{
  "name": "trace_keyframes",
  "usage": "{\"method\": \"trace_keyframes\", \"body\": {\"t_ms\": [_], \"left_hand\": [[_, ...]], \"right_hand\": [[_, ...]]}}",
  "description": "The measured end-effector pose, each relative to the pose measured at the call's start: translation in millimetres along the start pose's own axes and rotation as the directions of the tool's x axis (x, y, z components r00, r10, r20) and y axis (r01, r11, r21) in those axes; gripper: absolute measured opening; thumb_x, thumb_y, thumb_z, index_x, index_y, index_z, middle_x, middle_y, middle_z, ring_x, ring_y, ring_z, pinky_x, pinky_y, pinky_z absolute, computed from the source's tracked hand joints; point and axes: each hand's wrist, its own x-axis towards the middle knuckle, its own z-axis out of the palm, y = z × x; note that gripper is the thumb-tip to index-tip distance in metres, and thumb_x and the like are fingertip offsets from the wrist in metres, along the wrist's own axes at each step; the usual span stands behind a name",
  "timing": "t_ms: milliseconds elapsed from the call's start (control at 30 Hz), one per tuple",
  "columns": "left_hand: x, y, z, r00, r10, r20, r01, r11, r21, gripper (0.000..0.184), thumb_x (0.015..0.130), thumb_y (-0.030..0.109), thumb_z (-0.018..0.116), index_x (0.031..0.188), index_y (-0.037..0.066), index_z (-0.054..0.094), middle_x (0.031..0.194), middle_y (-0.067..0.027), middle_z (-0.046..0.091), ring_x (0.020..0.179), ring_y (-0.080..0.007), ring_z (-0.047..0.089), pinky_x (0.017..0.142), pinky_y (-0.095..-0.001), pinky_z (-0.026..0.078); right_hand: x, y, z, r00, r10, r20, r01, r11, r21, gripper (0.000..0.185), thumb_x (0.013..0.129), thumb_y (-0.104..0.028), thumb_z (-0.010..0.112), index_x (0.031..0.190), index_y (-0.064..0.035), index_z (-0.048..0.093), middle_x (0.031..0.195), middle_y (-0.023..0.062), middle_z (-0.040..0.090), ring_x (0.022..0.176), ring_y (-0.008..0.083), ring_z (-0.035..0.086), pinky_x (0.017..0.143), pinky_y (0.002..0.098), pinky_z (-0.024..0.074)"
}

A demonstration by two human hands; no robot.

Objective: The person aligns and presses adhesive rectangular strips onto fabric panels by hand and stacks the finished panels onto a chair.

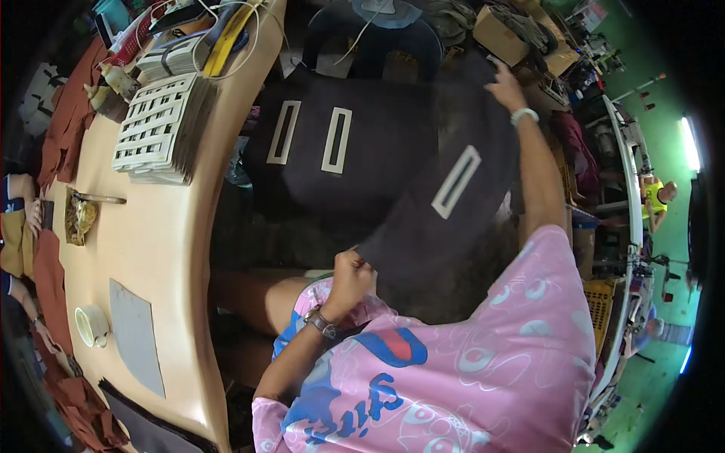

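A dark cloth panel (411,226) is stretched on a slant between my two hands, somewhat blurred, with one white rectangular frame (457,183) on it. My left hand (353,285), a watch on its wrist, is closed on the panel's near edge. At the far upper corner my right hand (507,89), with a pale bracelet at the wrist, grips the cloth; its fingertips are partly hidden. Beyond lies more dark cloth (385,121) bearing two white slotted frames, a left one (284,133) and a right one (337,141). Whether all the cloth is one piece I cannot tell.
On the long table (177,241) at left are stacked white slotted pieces (155,124), a white cup (92,326), a grey sheet (137,332) and dark sheets (147,419). A chair (374,38) and cardboard box (500,38) stand ahead. Other people's hands show at far left.
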Motion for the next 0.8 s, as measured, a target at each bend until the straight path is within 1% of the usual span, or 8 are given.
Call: {"method": "trace_keyframes", "body": {"t_ms": [100,167,200,233,333,467,533,800], "left_hand": [[19,-26,2,0.970,-0.061,-0.234,0.067,0.998,0.014,0.029,0.077,-0.004,0.059,0.107,-0.001,0.061,0.083,-0.0037,0.061,0.074,-0.0059,0.050,0.067,-0.0236,0.044],[22,-14,-2,0.964,-0.067,-0.256,0.116,0.977,0.180,0.047,0.079,0.000,0.062,0.123,-0.001,0.046,0.086,-0.0105,0.060,0.077,-0.0098,0.052,0.070,-0.0246,0.044],[22,-4,-5,0.962,-0.070,-0.263,0.141,0.954,0.264,0.057,0.079,0.001,0.063,0.131,0.000,0.038,0.087,-0.0139,0.060,0.078,-0.0117,0.053,0.071,-0.0250,0.044],[23,3,-8,0.961,-0.070,-0.268,0.164,0.924,0.346,0.068,0.080,0.003,0.064,0.139,0.000,0.031,0.089,-0.0174,0.060,0.079,-0.0137,0.054,0.073,-0.0255,0.044],[27,8,-9,0.918,-0.335,-0.211,0.381,0.893,0.239,0.080,0.079,0.006,0.066,0.142,-0.003,0.017,0.095,-0.0252,0.056,0.084,-0.0225,0.056,0.075,-0.0288,0.045],[20,-25,-5,0.942,-0.305,-0.138,0.335,0.874,0.351,0.097,0.078,0.013,0.069,0.142,-0.004,-0.002,0.099,-0.0289,0.054,0.088,-0.0344,0.055,0.081,-0.0380,0.044],[20,-28,-4,0.935,-0.327,-0.135,0.353,0.867,0.352,0.098,0.079,0.017,0.069,0.141,-0.006,-0.002,0.098,-0.0292,0.054,0.089,-0.0346,0.055,0.081,-0.0379,0.044],[34,-24,-12,0.914,-0.359,-0.189,0.401,0.868,0.293,0.098,0.079,0.017,0.068,0.140,-0.009,-0.003,0.101,-0.0286,0.054,0.089,-0.0315,0.055,0.079,-0.0335,0.044]], "right_hand": [[23,-35,69,0.999,0.016,0.050,-0.012,0.996,-0.083,0.073,0.071,-0.010,0.063,0.138,-0.0128,0.033,0.124,0.0247,0.052,0.116,0.0373,0.050,0.094,0.0405,0.0414],[33,-50,105,0.998,0.007,0.057,-0.005,0.999,-0.032,0.072,0.072,-0.011,0.062,0.139,-0.0148,0.033,0.119,0.0245,0.055,0.112,0.0391,0.052,0.093,0.0416,0.0419],[35,-58,120,0.998,-0.028,0.048,0.031,0.997,-0.070,0.073,0.071,-0.008,0.052,0.141,-0.0152,0.029,0.124,0.0207,0.053,0.108,0.0374,0.055,0.091,0.0448,0.0434],[42,-58,139,0.997,-0.078,-0.001,0.078,0.996,-0.051,0.072,0.073,-0.010,0.054,0.140,-0.0162,0.029,0.117,0.0218,0.058,0.103,0.0383,0.057,0.087,0.0460,0.0456],[57,-71,181,0.994,-0.107,-0.005,0.106,0.988,-0.109,0.067,0.075,-0.013,0.058,0.137,-0.0154,0.032,0.098,0.0241,0.063,0.094,0.0399,0.060,0.082,0.0469,0.0471],[65,-93,220,0.977,-0.210,0.046,0.215,0.961,-0.172,0.067,0.077,-0.014,0.062,0.137,-0.0155,0.033,0.101,0.0206,0.063,0.095,0.0373,0.060,0.087,0.0461,0.0445],[63,-108,229,0.974,-0.203,0.096,0.218,0.957,-0.190,0.067,0.077,-0.011,0.063,0.137,-0.0153,0.033,0.110,0.0167,0.062,0.101,0.0373,0.058,0.088,0.0456,0.0440],[68,-122,269,0.979,-0.193,0.066,0.202,0.957,-0.207,0.070,0.077,-0.011,0.063,0.139,-0.0142,0.030,0.103,0.0167,0.063,0.103,0.0357,0.056,0.095,0.0468,0.0374]]}}
